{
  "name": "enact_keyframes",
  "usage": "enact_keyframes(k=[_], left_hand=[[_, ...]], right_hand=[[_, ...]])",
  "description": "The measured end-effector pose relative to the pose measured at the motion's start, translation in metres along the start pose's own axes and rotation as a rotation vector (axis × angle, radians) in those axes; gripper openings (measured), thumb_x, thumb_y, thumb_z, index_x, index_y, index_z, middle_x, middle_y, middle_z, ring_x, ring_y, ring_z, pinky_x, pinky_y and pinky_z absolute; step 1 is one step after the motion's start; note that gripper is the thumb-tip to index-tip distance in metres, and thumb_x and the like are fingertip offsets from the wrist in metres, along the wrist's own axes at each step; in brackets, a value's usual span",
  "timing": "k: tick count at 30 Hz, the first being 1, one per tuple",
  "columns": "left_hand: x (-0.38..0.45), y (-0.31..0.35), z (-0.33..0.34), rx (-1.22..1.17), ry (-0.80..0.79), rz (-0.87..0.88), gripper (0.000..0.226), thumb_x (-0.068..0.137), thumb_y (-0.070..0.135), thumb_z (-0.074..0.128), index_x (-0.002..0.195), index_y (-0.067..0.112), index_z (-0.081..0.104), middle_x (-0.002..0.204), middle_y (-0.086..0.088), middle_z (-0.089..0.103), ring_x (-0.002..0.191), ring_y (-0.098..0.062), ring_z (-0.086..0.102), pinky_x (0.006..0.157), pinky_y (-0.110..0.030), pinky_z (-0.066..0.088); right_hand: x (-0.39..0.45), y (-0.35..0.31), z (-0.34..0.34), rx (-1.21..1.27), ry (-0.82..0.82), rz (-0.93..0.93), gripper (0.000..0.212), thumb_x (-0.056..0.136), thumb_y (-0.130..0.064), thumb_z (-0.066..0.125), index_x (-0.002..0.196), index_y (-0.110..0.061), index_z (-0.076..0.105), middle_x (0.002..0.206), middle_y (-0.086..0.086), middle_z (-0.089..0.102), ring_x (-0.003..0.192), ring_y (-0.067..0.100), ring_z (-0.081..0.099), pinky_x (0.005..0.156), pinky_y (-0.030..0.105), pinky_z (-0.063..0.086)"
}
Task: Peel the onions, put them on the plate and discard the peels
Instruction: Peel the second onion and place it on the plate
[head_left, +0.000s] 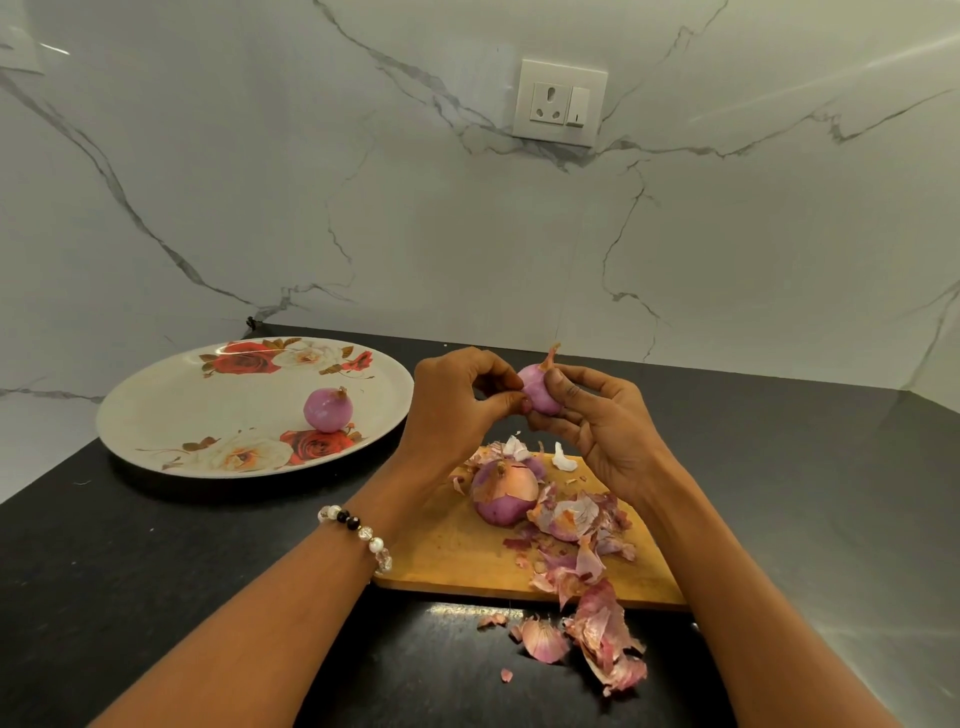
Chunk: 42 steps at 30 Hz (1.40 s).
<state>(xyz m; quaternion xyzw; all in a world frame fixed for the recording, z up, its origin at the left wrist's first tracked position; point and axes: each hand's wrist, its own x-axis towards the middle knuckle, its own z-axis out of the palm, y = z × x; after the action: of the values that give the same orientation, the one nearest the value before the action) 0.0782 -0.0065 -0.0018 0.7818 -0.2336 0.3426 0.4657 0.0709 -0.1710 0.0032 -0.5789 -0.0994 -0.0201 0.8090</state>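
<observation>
A dark counter (156, 571) runs below a marble wall (260, 182) that carries a socket (560, 102). On the counter's left lies a wide flowered plate (171, 405), and one peeled onion (328, 410) sits on it right of centre, its stem tip up. To the right is a wooden board (457, 551), with a half-peeled onion (503, 493) lying near its middle, stem end tilted up and away from the camera. Loose peels (582, 525) are heaped on the board's right part and spill over its near edge onto the counter. Above the board's far edge both hands meet round a small held onion (537, 392), its long axis nearly upright, the dry stem tip pointing up and a little right. The right hand (597, 426) cups it with curled fingers; the left hand (452, 402), a bead bracelet (358, 535) on that wrist, pinches at the held onion's lower left side.
</observation>
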Motion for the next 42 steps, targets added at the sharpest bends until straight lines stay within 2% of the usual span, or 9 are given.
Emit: enact_keyframes(k=[4,8,15,23,27,30,34,39,42], left_hand=[[0.001,-0.001,-0.003,-0.048,-0.063,-0.03,0.018,0.075,0.019,0.079,0.089,0.009,0.074,0.076,0.01,0.065,0.066,0.003,0.063,0.063,-0.004,0.047],[0.001,-0.002,-0.004,-0.068,-0.154,-0.061,0.017,0.079,0.019,0.076,0.092,0.009,0.073,0.077,0.006,0.067,0.066,-0.008,0.065,0.065,-0.013,0.054],[0.002,-0.006,-0.003,-0.02,-0.269,-0.002,0.008,0.084,0.016,0.072,0.089,0.01,0.068,0.074,0.011,0.059,0.065,-0.001,0.057,0.062,-0.007,0.045],[0.002,-0.006,0.004,0.089,-0.229,0.136,0.012,0.086,0.01,0.068,0.092,0.001,0.064,0.083,0.003,0.055,0.068,-0.001,0.049,0.069,-0.007,0.043],[0.002,-0.004,0.004,0.057,-0.215,0.136,0.014,0.086,0.013,0.069,0.093,0.001,0.064,0.083,0.004,0.056,0.066,-0.002,0.051,0.067,-0.004,0.043],[0.001,-0.002,0.005,0.001,-0.232,0.067,0.014,0.086,0.017,0.069,0.093,0.006,0.063,0.076,0.01,0.056,0.063,-0.004,0.053,0.062,-0.007,0.044],[0.002,-0.001,0.003,-0.183,-0.213,-0.105,0.009,0.087,0.016,0.068,0.091,0.014,0.06,0.074,0.008,0.06,0.062,-0.002,0.059,0.058,-0.014,0.051],[0.003,0.005,0.002,-0.353,-0.214,-0.281,0.009,0.086,0.014,0.067,0.092,0.01,0.062,0.073,-0.001,0.063,0.057,-0.004,0.059,0.056,-0.018,0.053],[0.004,0.006,0.002,-0.41,-0.211,-0.386,0.01,0.085,0.014,0.069,0.092,0.011,0.063,0.074,-0.003,0.066,0.057,-0.007,0.061,0.056,-0.02,0.054]], right_hand=[[0.0,0.0,0.0,0.005,0.0,0.009,0.031,0.076,-0.016,0.067,0.103,0.0,0.069,0.091,0.016,0.075,0.075,0.024,0.074,0.062,0.028,0.062],[-0.001,0.0,0.001,-0.012,-0.001,0.018,0.027,0.078,-0.016,0.065,0.099,-0.001,0.07,0.088,0.015,0.076,0.073,0.022,0.074,0.059,0.026,0.06],[-0.004,-0.002,0.001,-0.058,0.029,0.044,0.024,0.079,-0.016,0.066,0.096,0.001,0.071,0.085,0.016,0.075,0.068,0.022,0.073,0.057,0.026,0.061],[-0.005,-0.001,0.002,-0.08,0.128,0.103,0.022,0.094,-0.017,0.063,0.092,0.003,0.071,0.078,0.019,0.073,0.063,0.024,0.07,0.056,0.026,0.057],[-0.003,-0.003,0.001,-0.01,0.189,0.114,0.028,0.095,-0.023,0.064,0.103,0.004,0.067,0.078,0.018,0.073,0.067,0.027,0.066,0.058,0.026,0.053],[-0.003,-0.007,0.0,0.052,0.221,0.113,0.031,0.096,-0.025,0.063,0.104,0.004,0.064,0.071,0.016,0.072,0.064,0.027,0.065,0.053,0.023,0.053],[-0.003,-0.008,0.001,0.114,0.211,0.121,0.035,0.096,-0.027,0.063,0.111,0.005,0.063,0.087,0.023,0.069,0.067,0.028,0.067,0.051,0.021,0.056],[-0.001,-0.007,0.002,0.163,0.207,0.124,0.041,0.096,-0.027,0.062,0.12,0.007,0.061,0.099,0.027,0.067,0.068,0.028,0.067,0.05,0.021,0.055],[-0.002,-0.008,0.003,0.17,0.194,0.106,0.035,0.097,-0.023,0.06,0.114,0.007,0.063,0.103,0.029,0.064,0.065,0.026,0.067,0.047,0.02,0.053]])
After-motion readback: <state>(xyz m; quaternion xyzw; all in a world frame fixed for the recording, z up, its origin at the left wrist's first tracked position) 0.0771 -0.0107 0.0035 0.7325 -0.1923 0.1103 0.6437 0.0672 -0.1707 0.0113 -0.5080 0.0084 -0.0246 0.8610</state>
